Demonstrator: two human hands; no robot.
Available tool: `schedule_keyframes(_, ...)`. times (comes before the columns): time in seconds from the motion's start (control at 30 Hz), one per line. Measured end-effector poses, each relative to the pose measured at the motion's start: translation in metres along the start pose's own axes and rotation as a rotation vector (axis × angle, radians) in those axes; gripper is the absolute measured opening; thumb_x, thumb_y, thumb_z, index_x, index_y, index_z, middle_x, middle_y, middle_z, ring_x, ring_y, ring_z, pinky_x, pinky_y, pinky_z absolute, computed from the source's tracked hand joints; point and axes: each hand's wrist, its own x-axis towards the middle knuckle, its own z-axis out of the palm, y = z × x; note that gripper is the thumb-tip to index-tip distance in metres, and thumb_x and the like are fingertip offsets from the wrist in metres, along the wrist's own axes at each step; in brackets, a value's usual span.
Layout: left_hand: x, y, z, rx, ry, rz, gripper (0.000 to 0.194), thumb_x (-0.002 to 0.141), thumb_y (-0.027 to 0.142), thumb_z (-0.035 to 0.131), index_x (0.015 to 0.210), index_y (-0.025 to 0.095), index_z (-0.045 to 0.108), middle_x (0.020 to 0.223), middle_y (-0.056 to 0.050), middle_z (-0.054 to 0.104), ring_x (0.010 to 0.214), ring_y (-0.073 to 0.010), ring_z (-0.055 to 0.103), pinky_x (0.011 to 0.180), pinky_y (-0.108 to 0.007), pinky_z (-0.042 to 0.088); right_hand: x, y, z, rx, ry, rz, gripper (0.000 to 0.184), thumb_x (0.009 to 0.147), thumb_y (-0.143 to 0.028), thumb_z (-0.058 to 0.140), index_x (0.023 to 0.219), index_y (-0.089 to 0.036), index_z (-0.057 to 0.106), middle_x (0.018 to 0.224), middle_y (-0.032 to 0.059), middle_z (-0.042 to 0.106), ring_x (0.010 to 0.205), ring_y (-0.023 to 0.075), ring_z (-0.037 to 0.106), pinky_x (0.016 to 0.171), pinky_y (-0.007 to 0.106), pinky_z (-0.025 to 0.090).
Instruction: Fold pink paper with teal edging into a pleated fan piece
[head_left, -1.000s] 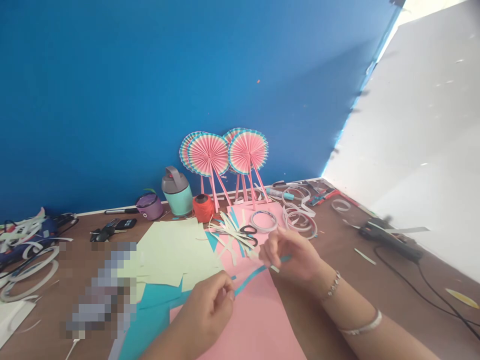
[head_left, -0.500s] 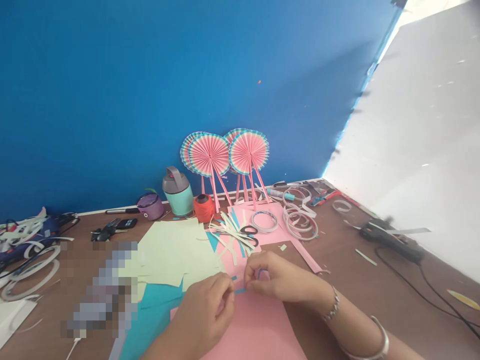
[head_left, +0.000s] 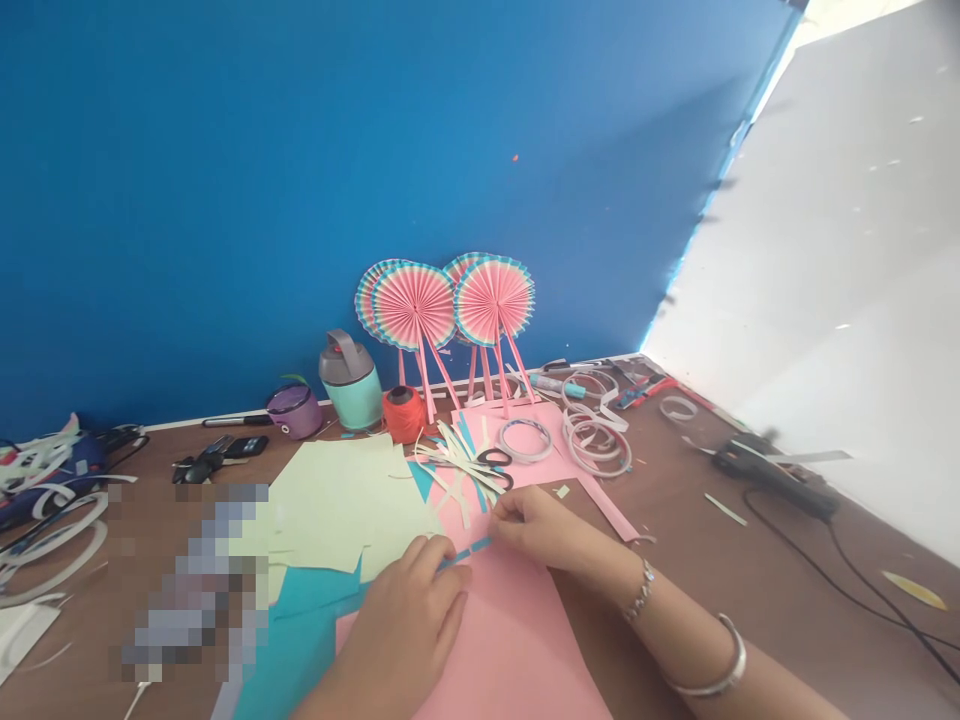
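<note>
A pink paper sheet (head_left: 510,650) lies in front of me, with a narrow blue paper strip (head_left: 478,546) along its far edge. My right hand (head_left: 529,525) is closed in a pinch at the strip's right end. Resting on the sheet's left side is my left hand (head_left: 409,615), its fingers laid down and slightly apart by the strip's other end. Blue paper (head_left: 307,610) and pale green sheets (head_left: 345,500) lie to the left. Just beyond my hands, scissors (head_left: 496,460) with dark handles sit among pale paper strips (head_left: 457,455).
Pleated paper fans (head_left: 415,308) lean on the blue wall. Near them stand a turquoise flask (head_left: 352,385), a red thread spool (head_left: 403,414) and a purple pot (head_left: 294,410). Tape rolls (head_left: 525,440) lie at the back; a black glue gun (head_left: 776,475) with its cord is at right.
My left hand's fingers have come down flatter onto the paper edge. My right hand has closed in on the strip's end, which now lies straighter along the pink sheet. The view shifted slightly.
</note>
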Motion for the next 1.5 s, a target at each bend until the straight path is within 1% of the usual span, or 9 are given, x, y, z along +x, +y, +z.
schedule_keyframes(0.13,0.000,0.003,-0.002,0.025,-0.071,-0.013,0.026,0.087,0.011,0.039,0.095,0.022,0.061,0.100,-0.006,0.057,0.091,-0.0209,0.054,0.071,-0.031,0.045,0.000,-0.005,0.005,-0.148,0.070,-0.008,0.011,0.070,-0.021,0.050,0.060,-0.016,0.052,0.057,-0.0034,0.046,0.054,0.0086,0.042,0.047,0.018,0.030)
schedule_keyframes(0.27,0.001,0.003,-0.002,0.006,-0.087,-0.015,0.025,0.087,0.010,0.040,0.094,0.022,0.060,0.099,-0.005,0.057,0.091,-0.0209,0.053,0.072,-0.032,0.044,0.000,-0.012,0.007,-0.240,0.103,0.037,0.009,0.067,-0.019,0.049,0.061,-0.016,0.056,0.060,-0.0017,0.052,0.059,0.0107,0.047,0.051,0.020,0.031)
schedule_keyframes(0.37,0.002,0.003,-0.001,-0.001,-0.098,-0.015,0.024,0.087,0.009,0.040,0.093,0.021,0.060,0.097,-0.005,0.057,0.091,-0.0207,0.052,0.072,-0.032,0.044,0.000,-0.016,0.007,-0.259,0.106,0.079,0.009,0.066,-0.018,0.049,0.060,-0.017,0.056,0.060,-0.0019,0.052,0.059,0.0109,0.047,0.051,0.020,0.030)
schedule_keyframes(0.53,0.002,0.004,-0.002,0.003,-0.141,-0.014,0.024,0.088,0.008,0.039,0.093,0.020,0.060,0.092,-0.004,0.056,0.089,-0.0209,0.052,0.072,-0.032,0.044,0.000,-0.018,0.009,-0.294,0.122,0.110,0.008,0.065,-0.017,0.049,0.058,-0.017,0.054,0.059,-0.0019,0.051,0.058,0.0108,0.046,0.051,0.020,0.029)
schedule_keyframes(0.73,0.002,0.004,-0.002,-0.008,-0.132,-0.012,0.025,0.088,0.008,0.039,0.094,0.020,0.060,0.092,-0.004,0.056,0.088,-0.0210,0.051,0.072,-0.033,0.044,0.003,-0.015,0.011,-0.327,0.135,0.097,0.007,0.064,-0.018,0.049,0.058,-0.017,0.053,0.059,-0.0017,0.052,0.058,0.0107,0.045,0.052,0.021,0.028)
schedule_keyframes(0.9,0.003,0.004,-0.002,-0.012,-0.125,-0.018,0.024,0.087,0.008,0.039,0.092,0.020,0.060,0.092,-0.004,0.057,0.088,-0.0208,0.051,0.072,-0.033,0.043,0.003,-0.014,0.011,-0.316,0.140,0.087,0.007,0.064,-0.018,0.049,0.058,-0.017,0.052,0.058,-0.0016,0.051,0.059,0.0111,0.045,0.053,0.021,0.029)
schedule_keyframes(1.17,0.003,0.004,-0.002,-0.021,-0.118,-0.022,0.023,0.087,0.009,0.040,0.092,0.020,0.059,0.092,-0.004,0.057,0.087,-0.0204,0.051,0.073,-0.032,0.044,0.005,-0.011,0.009,-0.239,0.101,0.107,0.009,0.064,-0.019,0.049,0.055,-0.018,0.046,0.054,-0.0045,0.039,0.054,0.0094,0.036,0.048,0.021,0.025)
schedule_keyframes(1.33,0.002,0.004,-0.003,-0.021,-0.135,-0.029,0.024,0.088,0.008,0.039,0.092,0.020,0.059,0.093,-0.004,0.057,0.088,-0.0211,0.051,0.073,-0.033,0.044,0.004,-0.014,0.010,-0.260,0.106,0.111,0.009,0.063,-0.018,0.050,0.055,-0.017,0.046,0.054,-0.0040,0.042,0.055,0.0096,0.039,0.049,0.021,0.025)
schedule_keyframes(1.5,0.003,0.005,-0.003,-0.027,-0.111,-0.021,0.024,0.087,0.008,0.039,0.091,0.020,0.060,0.091,-0.004,0.057,0.087,-0.0200,0.051,0.071,-0.031,0.044,0.002,-0.018,0.010,-0.295,0.113,0.129,0.010,0.063,-0.017,0.050,0.054,-0.017,0.047,0.055,-0.0034,0.044,0.056,0.0103,0.040,0.050,0.021,0.026)
